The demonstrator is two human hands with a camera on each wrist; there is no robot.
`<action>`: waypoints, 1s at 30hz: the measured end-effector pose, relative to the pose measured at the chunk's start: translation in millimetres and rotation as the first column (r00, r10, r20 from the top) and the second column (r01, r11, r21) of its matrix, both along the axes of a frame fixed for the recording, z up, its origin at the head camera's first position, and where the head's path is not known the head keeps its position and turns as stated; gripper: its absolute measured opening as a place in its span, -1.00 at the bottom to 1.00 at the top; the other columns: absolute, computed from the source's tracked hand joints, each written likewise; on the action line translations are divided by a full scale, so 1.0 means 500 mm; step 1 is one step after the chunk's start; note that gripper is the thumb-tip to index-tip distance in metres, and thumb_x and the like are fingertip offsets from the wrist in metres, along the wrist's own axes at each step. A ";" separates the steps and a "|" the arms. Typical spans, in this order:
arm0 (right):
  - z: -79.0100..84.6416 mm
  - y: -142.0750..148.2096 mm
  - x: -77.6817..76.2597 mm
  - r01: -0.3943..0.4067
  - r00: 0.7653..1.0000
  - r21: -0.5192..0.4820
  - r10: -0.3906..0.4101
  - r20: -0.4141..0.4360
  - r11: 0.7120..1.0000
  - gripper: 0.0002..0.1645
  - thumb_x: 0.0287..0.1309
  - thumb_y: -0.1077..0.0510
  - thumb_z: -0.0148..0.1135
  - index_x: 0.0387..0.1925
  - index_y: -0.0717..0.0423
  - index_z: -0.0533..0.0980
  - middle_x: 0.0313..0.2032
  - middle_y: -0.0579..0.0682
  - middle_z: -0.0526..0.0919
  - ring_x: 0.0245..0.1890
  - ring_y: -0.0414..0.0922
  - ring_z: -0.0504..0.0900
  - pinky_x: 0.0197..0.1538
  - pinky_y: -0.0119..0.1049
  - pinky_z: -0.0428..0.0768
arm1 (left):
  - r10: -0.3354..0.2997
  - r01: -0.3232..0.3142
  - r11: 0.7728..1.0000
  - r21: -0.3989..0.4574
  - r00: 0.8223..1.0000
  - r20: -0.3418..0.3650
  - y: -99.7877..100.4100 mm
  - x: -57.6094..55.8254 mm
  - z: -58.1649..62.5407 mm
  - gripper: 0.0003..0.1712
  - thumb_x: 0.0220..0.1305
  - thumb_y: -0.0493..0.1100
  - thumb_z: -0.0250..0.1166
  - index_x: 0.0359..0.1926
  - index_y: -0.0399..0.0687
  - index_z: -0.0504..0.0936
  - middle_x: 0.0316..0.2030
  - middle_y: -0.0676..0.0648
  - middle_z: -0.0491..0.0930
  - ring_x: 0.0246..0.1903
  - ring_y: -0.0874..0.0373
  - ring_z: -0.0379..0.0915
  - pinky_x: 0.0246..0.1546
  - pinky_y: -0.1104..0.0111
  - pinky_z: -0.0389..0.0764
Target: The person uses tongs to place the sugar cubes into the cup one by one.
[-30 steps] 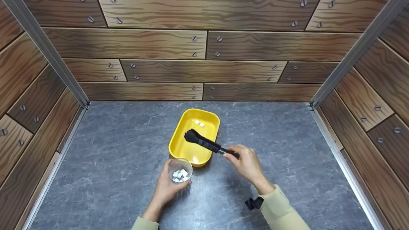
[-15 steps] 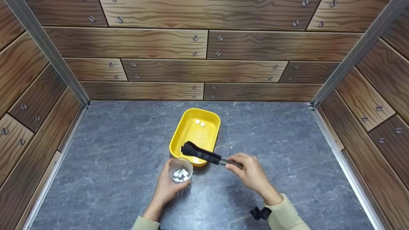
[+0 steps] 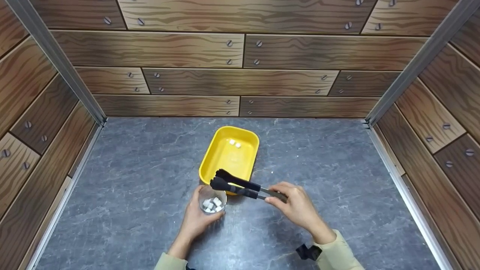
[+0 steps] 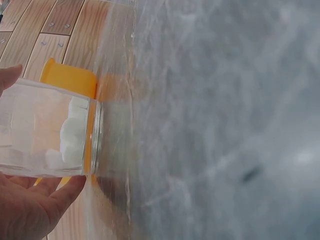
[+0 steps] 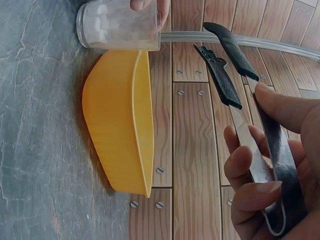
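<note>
My left hand (image 3: pixel 195 219) grips a clear plastic cup (image 4: pixel 35 120) with several white cubes (image 3: pixel 212 205) at its bottom. In the left wrist view the cup's base is close to the grey tabletop. My right hand (image 3: pixel 298 206) holds metal tongs (image 5: pixel 223 80) with black tips, thumb on one arm and fingers on the other. The tong arms stand apart with nothing between them, their tips overlapping the cup's upper rim in the head view. Just beyond the cup is a yellow tray (image 3: pixel 238 165), with two white cubes (image 3: pixel 235 143) near its far end.
The grey marbled tabletop (image 3: pixel 142 180) is bounded by wood-patterned panels (image 3: pixel 187 82) at the back and both sides. Metal rails (image 3: pixel 397 187) run along the side edges. Small white specks lie right of the tray.
My right hand has drawn the tongs from over the tray toward the cup and slightly right. Their arms have spread apart. My left hand and the cup have stayed in place.
</note>
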State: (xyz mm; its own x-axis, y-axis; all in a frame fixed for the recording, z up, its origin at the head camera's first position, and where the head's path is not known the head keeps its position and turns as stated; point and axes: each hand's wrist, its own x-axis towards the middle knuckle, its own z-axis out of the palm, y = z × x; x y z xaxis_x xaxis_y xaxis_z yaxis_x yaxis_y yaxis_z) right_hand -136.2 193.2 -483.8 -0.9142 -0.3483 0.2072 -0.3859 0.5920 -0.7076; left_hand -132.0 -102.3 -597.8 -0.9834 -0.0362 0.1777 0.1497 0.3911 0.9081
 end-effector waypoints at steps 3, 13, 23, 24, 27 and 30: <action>0.000 0.000 0.001 0.025 1.000 0.001 -0.025 0.003 1.000 -0.64 0.16 -0.08 0.35 -0.17 0.10 0.68 -0.30 -0.17 0.63 -0.59 -0.25 0.40 -0.55 -0.37 0.43 | -0.001 0.001 1.000 0.004 1.000 0.003 0.000 0.000 0.000 0.13 -0.30 0.00 0.68 0.30 -0.23 0.29 0.13 -0.22 0.49 0.09 -0.12 0.43 0.12 -0.02 0.45; -0.008 0.000 -0.006 0.042 0.998 0.064 -0.045 0.053 0.997 -0.64 0.21 -0.15 0.29 -0.17 0.03 0.65 -0.43 -0.21 0.55 -0.63 -0.27 0.32 -0.57 -0.40 0.34 | 0.000 0.000 1.000 0.006 1.000 -0.009 0.002 -0.001 -0.002 0.15 -0.34 -0.02 0.69 0.28 -0.24 0.29 0.10 -0.19 0.51 0.08 -0.11 0.45 0.14 -0.01 0.43; -0.012 -0.008 -0.019 0.159 0.987 0.008 -0.159 0.004 0.987 -0.75 0.16 0.04 0.40 -0.17 0.07 0.65 -0.46 -0.16 0.63 -0.62 -0.29 0.46 -0.57 -0.36 0.47 | 0.007 -0.007 1.000 0.014 1.000 0.007 0.004 0.001 0.002 0.15 -0.34 -0.04 0.69 0.30 -0.20 0.29 0.10 -0.19 0.51 0.09 -0.10 0.44 0.15 -0.01 0.43; -0.014 -0.010 -0.021 0.180 0.983 0.007 -0.180 -0.021 0.984 -0.76 0.13 0.08 0.43 -0.19 0.08 0.66 -0.44 -0.15 0.66 -0.60 -0.30 0.49 -0.55 -0.36 0.50 | 0.006 -0.006 1.000 0.016 1.000 0.008 0.004 0.001 0.003 0.14 -0.35 -0.04 0.69 0.30 -0.19 0.29 0.10 -0.19 0.51 0.09 -0.10 0.44 0.15 -0.01 0.43; -0.019 -0.013 -0.030 0.223 0.972 0.010 -0.222 -0.079 0.975 -0.74 0.05 0.13 0.46 -0.18 0.10 0.69 -0.40 -0.11 0.71 -0.58 -0.34 0.54 -0.51 -0.35 0.54 | 0.004 -0.004 1.000 0.016 1.000 0.013 0.004 0.002 0.005 0.14 -0.35 -0.04 0.69 0.30 -0.18 0.29 0.11 -0.20 0.51 0.10 -0.11 0.44 0.16 -0.01 0.43; -0.024 -0.016 -0.040 0.238 0.965 0.012 -0.235 -0.121 0.971 -0.72 0.04 0.13 0.47 -0.17 0.10 0.71 -0.42 -0.11 0.70 -0.61 -0.35 0.52 -0.54 -0.36 0.53 | 0.002 -0.002 1.000 0.017 1.000 0.020 0.004 0.001 0.005 0.14 -0.34 -0.04 0.69 0.30 -0.18 0.29 0.11 -0.20 0.51 0.11 -0.11 0.43 0.16 0.00 0.42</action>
State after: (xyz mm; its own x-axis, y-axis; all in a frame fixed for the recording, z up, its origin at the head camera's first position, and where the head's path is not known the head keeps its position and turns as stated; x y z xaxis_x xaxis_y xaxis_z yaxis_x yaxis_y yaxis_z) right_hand -156.1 185.3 -495.9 -0.9410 -0.1320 0.3117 -0.3122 0.6943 -0.6484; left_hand -131.4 -100.1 -595.3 -0.9866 -0.0408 0.1578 0.1311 0.3759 0.9173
